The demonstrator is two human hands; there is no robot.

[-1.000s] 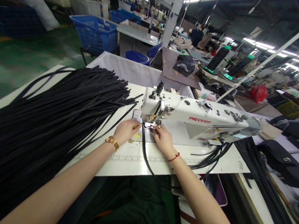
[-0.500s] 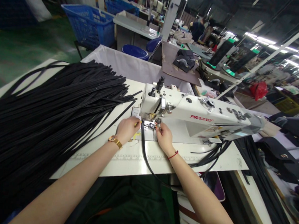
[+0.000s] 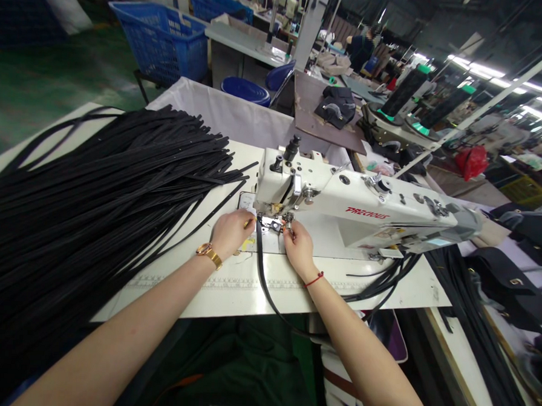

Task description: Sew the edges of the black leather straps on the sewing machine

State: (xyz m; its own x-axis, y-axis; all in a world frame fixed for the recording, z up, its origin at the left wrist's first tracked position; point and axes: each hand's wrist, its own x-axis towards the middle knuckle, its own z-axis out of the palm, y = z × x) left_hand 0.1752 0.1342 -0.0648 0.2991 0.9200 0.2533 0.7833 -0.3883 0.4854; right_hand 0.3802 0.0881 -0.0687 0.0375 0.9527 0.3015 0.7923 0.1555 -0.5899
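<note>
A narrow black strap (image 3: 259, 257) runs from under the needle area of a white sewing machine (image 3: 326, 197), curving down over the table's front edge. My left hand (image 3: 233, 232), wearing a gold watch, pinches at the strap's left edge close to the presser foot. On the other side, my right hand (image 3: 298, 247) is closed, its fingertips against a small metal fitting (image 3: 289, 221) beside the needle. Whatever lies between those right fingertips is too small to make out. The strap's end under the presser foot is hidden.
A large pile of black straps (image 3: 117, 183) covers the table's left side. More straps (image 3: 380, 281) lie under the machine's right end. Behind stand a blue basket (image 3: 161, 43), a blue stool (image 3: 246, 91) and thread cones (image 3: 406, 92). A person (image 3: 363, 47) is far back.
The view has shifted very slightly. Both hands and the strap stay in about the same place at the machine.
</note>
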